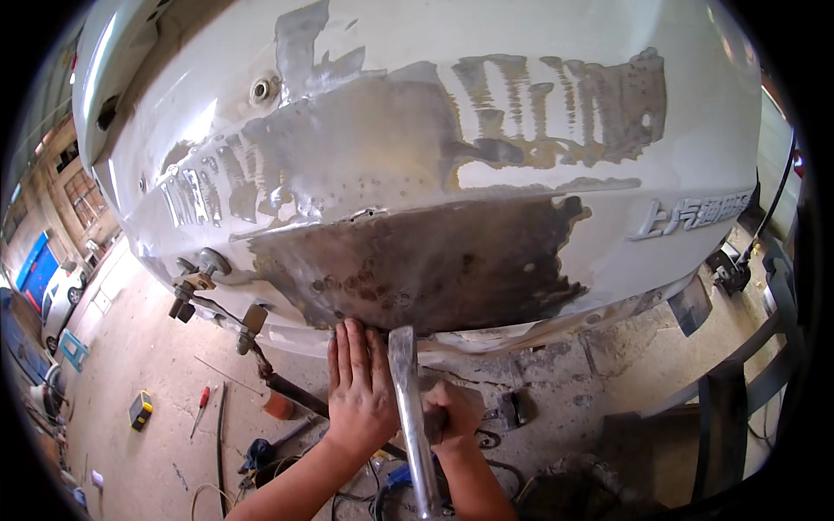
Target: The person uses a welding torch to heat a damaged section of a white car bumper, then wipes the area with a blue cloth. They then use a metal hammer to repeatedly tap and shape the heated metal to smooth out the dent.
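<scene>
In front of me a white car body panel [556, 26] carries wide sanded patches of bare grey metal, with a browned, pitted patch [417, 269] low in the middle. My left hand [360, 395] lies with its fingers stretched out against the bottom edge of that patch, holding nothing. My right hand [456, 412] is closed round the dark handle of a hammer. The long silver hammer head [408, 399] stands upright between my hands, its flat upper end close to the panel's lower edge. Whether it touches the panel I cannot tell.
Metal clamps [248, 328] hang at the panel's left, above a dark bar [295, 395]. On the concrete floor lie a yellow-black tape measure [141, 410], a red screwdriver [202, 399] and cables. A black metal frame [721, 425] stands at right. Raised metal lettering [686, 215] sits on the panel.
</scene>
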The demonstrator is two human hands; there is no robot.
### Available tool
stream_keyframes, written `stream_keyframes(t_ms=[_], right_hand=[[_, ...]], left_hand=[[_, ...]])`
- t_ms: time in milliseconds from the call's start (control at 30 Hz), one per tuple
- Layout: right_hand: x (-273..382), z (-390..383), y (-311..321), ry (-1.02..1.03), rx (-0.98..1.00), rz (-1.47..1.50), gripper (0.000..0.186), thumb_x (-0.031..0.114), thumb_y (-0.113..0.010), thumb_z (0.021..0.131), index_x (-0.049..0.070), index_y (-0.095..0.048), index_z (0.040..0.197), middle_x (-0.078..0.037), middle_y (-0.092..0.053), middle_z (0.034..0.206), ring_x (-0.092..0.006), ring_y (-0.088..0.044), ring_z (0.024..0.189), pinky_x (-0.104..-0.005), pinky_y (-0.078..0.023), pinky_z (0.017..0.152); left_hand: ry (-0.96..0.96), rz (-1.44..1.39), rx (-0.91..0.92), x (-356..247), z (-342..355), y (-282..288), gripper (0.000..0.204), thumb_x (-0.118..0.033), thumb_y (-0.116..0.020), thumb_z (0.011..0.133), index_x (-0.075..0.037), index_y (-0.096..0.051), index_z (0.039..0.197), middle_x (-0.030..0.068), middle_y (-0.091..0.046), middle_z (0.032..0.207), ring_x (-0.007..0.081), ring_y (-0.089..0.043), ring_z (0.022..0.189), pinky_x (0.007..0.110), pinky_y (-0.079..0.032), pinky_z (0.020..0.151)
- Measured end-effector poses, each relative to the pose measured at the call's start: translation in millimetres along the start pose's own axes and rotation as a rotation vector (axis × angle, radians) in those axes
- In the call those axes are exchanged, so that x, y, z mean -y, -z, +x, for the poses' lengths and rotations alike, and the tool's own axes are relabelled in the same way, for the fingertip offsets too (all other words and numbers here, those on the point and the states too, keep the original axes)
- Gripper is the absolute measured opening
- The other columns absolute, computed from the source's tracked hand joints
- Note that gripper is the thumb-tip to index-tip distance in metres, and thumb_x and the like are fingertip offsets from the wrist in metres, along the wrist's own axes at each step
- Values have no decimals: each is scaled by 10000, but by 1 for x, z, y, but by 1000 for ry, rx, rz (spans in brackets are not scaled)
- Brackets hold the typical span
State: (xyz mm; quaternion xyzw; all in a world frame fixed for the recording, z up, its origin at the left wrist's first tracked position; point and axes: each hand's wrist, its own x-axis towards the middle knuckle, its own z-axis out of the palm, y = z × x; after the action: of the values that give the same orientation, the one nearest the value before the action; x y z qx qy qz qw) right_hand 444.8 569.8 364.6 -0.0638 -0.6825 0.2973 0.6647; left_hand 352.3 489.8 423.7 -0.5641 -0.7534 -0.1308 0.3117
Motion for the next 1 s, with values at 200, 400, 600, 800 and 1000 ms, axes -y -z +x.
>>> stream_keyframes(t_ms=[200, 400, 600, 800, 1000], right_hand=[[-1, -6, -2, 33, -13, 79, 260, 193, -597, 796, 95, -442, 613, -44, -423, 488, -208, -490, 395, -300, -343, 391], [10, 1, 0, 20, -21, 121, 261, 209, -612, 788, 100, -446, 619, -41, -401, 481, -227, -472, 391, -296, -349, 393], [2, 1, -1, -22, -29, -43, 216, 150, -590, 776, 90, -442, 630, -48, -428, 491, -223, -485, 394, -297, -370, 399], [1, 0, 0, 12, -21, -181, 200, 130, -570, 769, 80, -450, 617, -40, -447, 492, -197, -489, 394, -277, -371, 400], [3, -6, -2, 26, -34, 24, 264, 178, -577, 797, 86, -434, 594, -32, -403, 479, -205, -473, 386, -279, -350, 383]], left_hand=[[8, -17, 19, 0, 0, 2, 683, -312, -489, 815, 167, -362, 1286, 401, -272, 1367, 510, -272, 1304, 537, -219, 1085], [-33, 29, 67, 4, -1, 1, 885, -339, -666, 735, 220, -264, 1291, 450, -151, 1374, 558, -195, 1303, 552, -206, 1082], [-44, 25, 40, 5, -1, -1, 888, -375, -657, 744, 189, -277, 1315, 432, -167, 1383, 552, -194, 1307, 549, -222, 1074], [1, -2, 64, 2, -1, 3, 806, -362, -586, 784, 182, -306, 1308, 423, -188, 1383, 540, -214, 1306, 537, -222, 1080], [16, -18, 25, -2, 2, 7, 688, -307, -484, 830, 184, -346, 1290, 408, -253, 1373, 514, -269, 1302, 524, -227, 1086]])
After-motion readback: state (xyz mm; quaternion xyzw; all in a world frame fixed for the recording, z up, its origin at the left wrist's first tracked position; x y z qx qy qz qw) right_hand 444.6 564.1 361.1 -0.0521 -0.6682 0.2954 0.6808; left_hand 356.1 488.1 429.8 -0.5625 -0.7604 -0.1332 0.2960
